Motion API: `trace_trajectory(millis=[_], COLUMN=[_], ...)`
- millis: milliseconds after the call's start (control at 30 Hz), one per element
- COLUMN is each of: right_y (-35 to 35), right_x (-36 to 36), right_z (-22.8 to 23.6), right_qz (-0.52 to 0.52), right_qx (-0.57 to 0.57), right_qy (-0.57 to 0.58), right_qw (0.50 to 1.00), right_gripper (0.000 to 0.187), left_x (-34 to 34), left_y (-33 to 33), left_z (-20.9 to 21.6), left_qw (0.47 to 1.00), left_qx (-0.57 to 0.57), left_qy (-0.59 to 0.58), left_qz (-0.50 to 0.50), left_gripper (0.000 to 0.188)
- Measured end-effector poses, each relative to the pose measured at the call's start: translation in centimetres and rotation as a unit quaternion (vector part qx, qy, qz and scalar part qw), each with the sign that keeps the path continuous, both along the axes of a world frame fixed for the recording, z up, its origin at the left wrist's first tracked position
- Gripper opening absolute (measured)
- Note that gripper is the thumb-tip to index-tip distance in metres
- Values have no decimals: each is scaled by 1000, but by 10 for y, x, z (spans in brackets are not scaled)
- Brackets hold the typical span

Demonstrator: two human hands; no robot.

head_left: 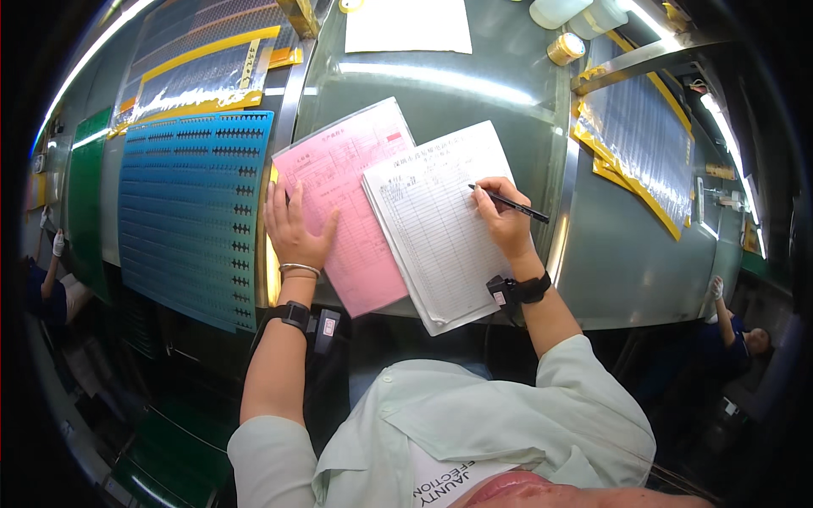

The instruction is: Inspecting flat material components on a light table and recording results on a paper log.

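Observation:
With its fingers wrapped round a black pen point(520, 206), my right hand point(506, 222) rests on a stack of white printed forms point(440, 262). The pen's tip is at the right part of the top sheet, near its upper rows. Handwriting fills some rows at the sheet's upper left. My left hand point(296, 229) lies flat with fingers spread on a pink form point(360, 245) in a clear sleeve. The white stack overlaps the right side of the pink form. A dark strap with a small box sits on each of my wrists.
Left of the pink form lies a blue panel point(186, 220) with rows of cutouts. Yellow-edged screens point(199, 80) point(639, 135) flank the glass-like tabletop point(381, 93). A white sheet point(406, 25), a small jar point(566, 49) and plastic containers point(597, 19) stand farther back. Gloved people are at both sides.

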State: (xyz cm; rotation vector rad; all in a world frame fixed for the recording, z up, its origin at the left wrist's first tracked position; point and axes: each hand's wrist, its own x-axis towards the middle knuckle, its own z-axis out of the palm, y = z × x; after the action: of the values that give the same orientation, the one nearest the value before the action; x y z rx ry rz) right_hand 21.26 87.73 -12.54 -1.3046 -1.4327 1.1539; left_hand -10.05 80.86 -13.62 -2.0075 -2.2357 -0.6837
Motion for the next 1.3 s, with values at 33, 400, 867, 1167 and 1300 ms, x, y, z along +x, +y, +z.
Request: trace_trajectory(millis=[33, 400, 867, 1167, 1300], right_y=[2, 7, 8, 5, 7], right_x=[2, -2, -5, -4, -5], right_z=[0, 1, 6, 2, 3], right_qz=[16, 46, 48, 10, 24], right_qx=[4, 54, 66, 54, 69], right_qy=[-18, -73, -93, -70, -83], right_qw=[1000, 995, 992, 996, 994], right_gripper=[8, 10, 6, 8, 7], left_x=[1, -1, -2, 0, 0], left_y=[0, 2, 1, 1, 1], left_z=[1, -2, -2, -1, -1], left_qw=[1000, 1000, 1000, 1000, 1000], left_qx=[0, -8, -14, -15, -16], left_qy=[-3, 2, 1, 2, 5], left_qz=[0, 2, 4, 0, 1], left_gripper=[63, 64, 65, 64, 64])
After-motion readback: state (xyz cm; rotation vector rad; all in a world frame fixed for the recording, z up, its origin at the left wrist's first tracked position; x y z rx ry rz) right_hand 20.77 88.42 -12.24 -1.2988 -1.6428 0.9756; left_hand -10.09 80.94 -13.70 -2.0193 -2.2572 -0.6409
